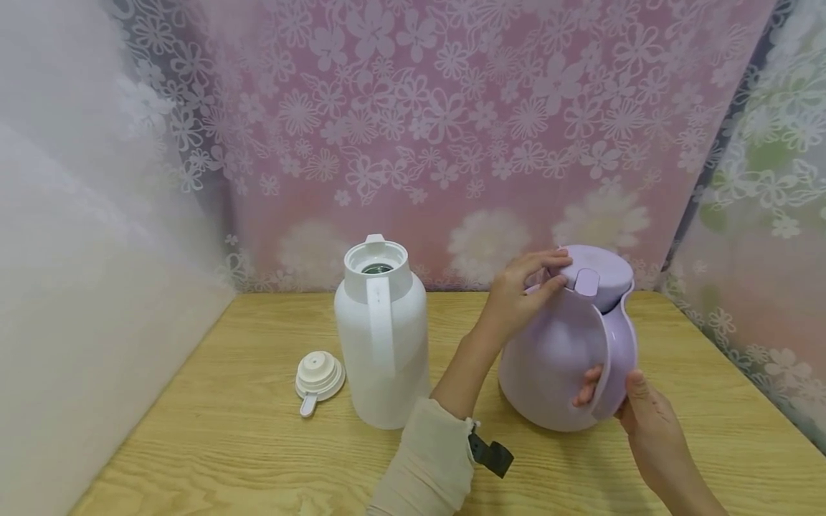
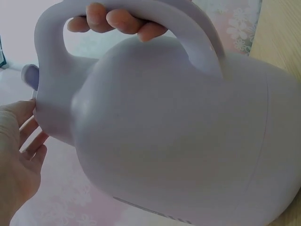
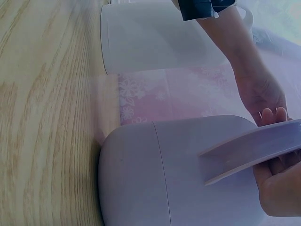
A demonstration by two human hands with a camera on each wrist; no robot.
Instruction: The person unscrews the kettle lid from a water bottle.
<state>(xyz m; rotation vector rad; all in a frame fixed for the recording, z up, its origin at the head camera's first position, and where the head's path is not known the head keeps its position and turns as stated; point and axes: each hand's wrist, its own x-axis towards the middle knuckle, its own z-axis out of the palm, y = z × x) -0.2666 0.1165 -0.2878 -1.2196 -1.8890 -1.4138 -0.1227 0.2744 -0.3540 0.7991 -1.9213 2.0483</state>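
On the right of the head view stands a lilac vacuum jug [image 1: 548, 373] with a lilac lid [image 1: 603, 269] on top. My right hand [image 1: 658, 430] grips the jug's handle [image 1: 621, 351]; its fingers are curled round the handle in the left wrist view. My left hand [image 1: 519, 294] touches the lid and neck with fairly straight fingers, and the left wrist view has its fingertips [image 2: 40, 153] against the spout side. A white vacuum jug [image 1: 387, 344] stands left of the lilac one, its mouth uncovered. Beside it lies a white stopper [image 1: 319, 376] with a small tab.
All of this stands on a wood-grain table [image 1: 245, 444]. Behind it hangs a pink flowered curtain [image 1: 400, 143], with a pale sheet [image 1: 97, 251] on the left and a flowered one on the right. A black strap [image 1: 490, 455] is on the left wrist.
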